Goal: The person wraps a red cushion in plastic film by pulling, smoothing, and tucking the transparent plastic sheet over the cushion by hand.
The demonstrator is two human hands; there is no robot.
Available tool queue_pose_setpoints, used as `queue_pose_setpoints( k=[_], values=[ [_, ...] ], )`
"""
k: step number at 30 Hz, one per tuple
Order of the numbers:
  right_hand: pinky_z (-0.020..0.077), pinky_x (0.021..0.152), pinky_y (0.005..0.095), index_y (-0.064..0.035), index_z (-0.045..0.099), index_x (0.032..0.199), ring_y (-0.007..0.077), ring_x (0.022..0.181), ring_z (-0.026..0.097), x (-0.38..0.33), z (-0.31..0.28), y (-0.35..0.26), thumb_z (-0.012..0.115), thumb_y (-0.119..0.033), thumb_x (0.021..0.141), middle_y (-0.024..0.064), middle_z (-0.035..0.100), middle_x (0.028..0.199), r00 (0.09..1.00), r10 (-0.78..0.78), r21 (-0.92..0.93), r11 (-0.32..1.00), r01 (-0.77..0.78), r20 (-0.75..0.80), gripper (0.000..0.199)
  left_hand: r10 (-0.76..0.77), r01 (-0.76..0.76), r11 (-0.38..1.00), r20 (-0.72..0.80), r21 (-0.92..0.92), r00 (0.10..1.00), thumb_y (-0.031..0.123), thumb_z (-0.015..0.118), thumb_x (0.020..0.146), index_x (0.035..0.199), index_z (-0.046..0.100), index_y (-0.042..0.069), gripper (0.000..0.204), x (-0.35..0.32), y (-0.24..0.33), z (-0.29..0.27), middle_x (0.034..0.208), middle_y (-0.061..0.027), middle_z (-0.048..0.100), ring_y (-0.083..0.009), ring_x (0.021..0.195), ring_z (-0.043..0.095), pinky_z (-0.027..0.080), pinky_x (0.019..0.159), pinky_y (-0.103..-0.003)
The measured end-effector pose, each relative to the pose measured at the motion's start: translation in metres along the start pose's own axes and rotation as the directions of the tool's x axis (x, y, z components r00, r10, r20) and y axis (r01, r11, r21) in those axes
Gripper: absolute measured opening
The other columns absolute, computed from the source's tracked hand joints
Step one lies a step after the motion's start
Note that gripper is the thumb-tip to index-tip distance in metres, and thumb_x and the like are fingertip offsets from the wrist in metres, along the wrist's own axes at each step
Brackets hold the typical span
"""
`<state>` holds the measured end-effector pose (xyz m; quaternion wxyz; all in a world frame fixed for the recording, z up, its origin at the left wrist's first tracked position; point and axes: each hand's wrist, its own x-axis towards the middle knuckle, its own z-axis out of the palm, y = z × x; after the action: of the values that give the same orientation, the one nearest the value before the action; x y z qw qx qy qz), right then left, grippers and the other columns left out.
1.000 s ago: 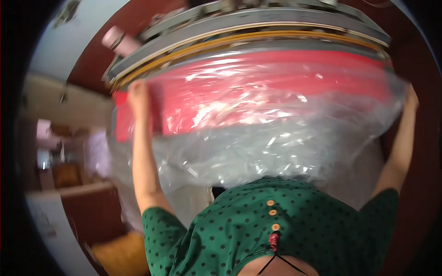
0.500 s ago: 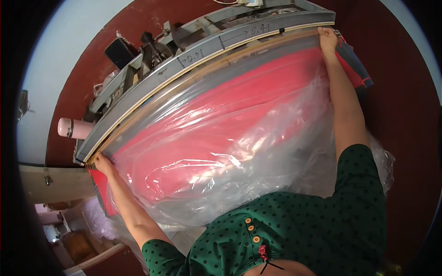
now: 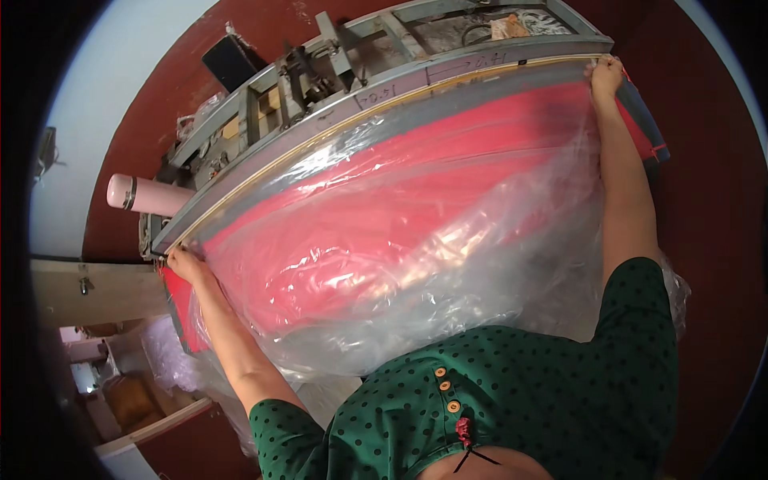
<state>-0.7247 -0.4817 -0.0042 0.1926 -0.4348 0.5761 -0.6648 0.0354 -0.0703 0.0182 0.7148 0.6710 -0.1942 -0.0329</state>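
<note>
A clear plastic sheet (image 3: 448, 264) is gripped at its upper edge by the pinched fingers of the left hand (image 3: 186, 265) and the right hand (image 3: 606, 78), spread along a gray metal frame (image 3: 328, 118). Red-and-gray fabric (image 3: 638, 132) is covered except at both ends; a pink bottle (image 3: 152, 194) is seen at the frame's left end.

I can see 1 pink flask (image 3: 152, 196) and 1 black slab (image 3: 232, 62) before the dark red wall (image 3: 132, 144), plus 1 crumpled lilac bundle (image 3: 170, 356) off left.
</note>
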Motion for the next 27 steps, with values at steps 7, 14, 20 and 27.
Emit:
queue_pose_setpoints(
  k=[7,14,20,27],
  values=[
    [0.0450,0.059,0.0249,-0.0011,0.061,0.081,0.0129,0.063,0.059,-0.010,-0.028,-0.032,0.058,-0.033,0.080,0.0066,0.062,0.070,0.945,-0.125,-0.162,0.970,0.180,0.301,0.032,0.081,-0.094,0.995,0.227,0.045,0.970,0.013,0.051,0.083,0.085,0.051,0.005,0.008,-0.013,0.016,-0.024,0.070,0.0000,0.051,-0.0078,0.059,0.048,0.037,0.051,-0.019],
    [0.0445,0.075,0.0273,-0.0053,0.065,0.093,0.0155,0.083,0.061,-0.001,-0.120,-0.046,0.060,-0.035,0.078,0.0088,0.065,0.087,0.947,-0.292,-0.567,0.761,0.315,0.133,0.034,0.280,-0.374,0.919,0.465,0.123,0.840,0.001,0.052,0.081,0.085,0.055,0.003,0.005,-0.088,0.095,-0.074,0.081,-0.0007,0.054,-0.0093,0.076,0.052,0.043,0.070,-0.022],
    [0.0384,0.087,0.0258,-0.0059,0.057,0.111,0.0150,0.101,0.053,-0.144,0.018,-0.194,0.050,-0.027,0.087,0.0076,0.058,0.110,0.647,-0.612,0.042,0.741,0.671,0.454,0.033,0.304,-0.291,0.951,0.492,-0.104,0.816,-0.002,0.052,0.081,0.087,0.054,0.001,0.007,-0.146,0.141,-0.081,0.084,-0.0039,0.056,-0.0113,0.079,0.053,0.042,0.075,-0.024],
    [0.0375,0.089,0.0282,-0.0012,0.054,0.107,0.0196,0.101,0.051,-0.441,0.168,-0.323,0.064,-0.018,0.075,0.0102,0.055,0.106,-0.130,-0.779,0.787,0.590,0.182,0.614,0.037,0.393,-0.502,0.864,0.563,0.045,0.727,-0.003,0.054,0.079,0.089,0.056,0.000,0.010,-0.178,0.173,-0.111,0.085,-0.0040,0.058,-0.0092,0.079,0.054,0.044,0.071,-0.022]
  ],
)
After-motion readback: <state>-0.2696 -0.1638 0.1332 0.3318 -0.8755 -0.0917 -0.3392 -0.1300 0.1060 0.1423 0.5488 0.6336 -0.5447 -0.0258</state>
